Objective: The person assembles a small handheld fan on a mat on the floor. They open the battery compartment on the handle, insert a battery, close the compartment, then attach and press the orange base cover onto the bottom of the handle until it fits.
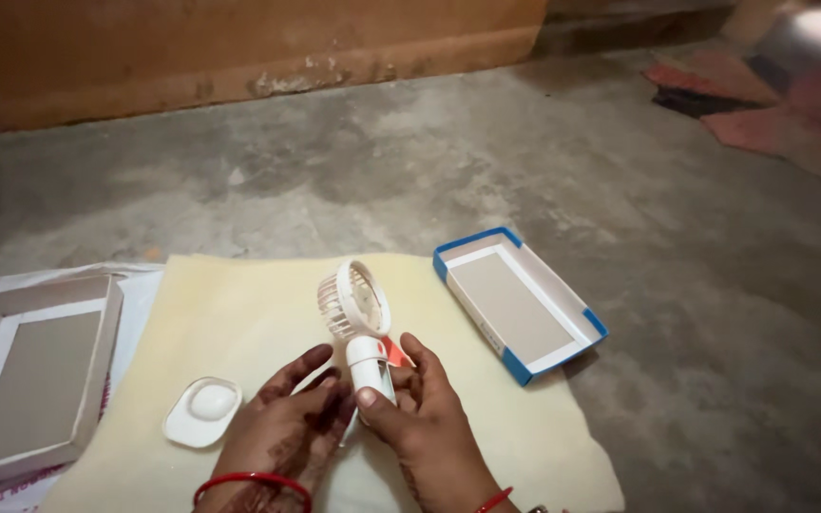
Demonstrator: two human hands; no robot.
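over the yellow mat, both hands, right hand [429, 418] and left hand [287, 423], clasp the white fan [358, 323] upright.

Both hands, left hand [282, 418] and right hand [425, 418], grip a white handheld fan [358, 323] over the cream mat [239, 313]. A white stand [201, 410] lies left of the fan; a blue-edged tray [520, 304] lies to its right.

— How is the light?
— Dim and warm, soft overall; the box [522, 304] throws a faint shadow to its right on the floor [486, 161].
— Any blur?
— Yes, the top right corner smears into a pale streak. The fan [357, 318] looks sharp, without glare.
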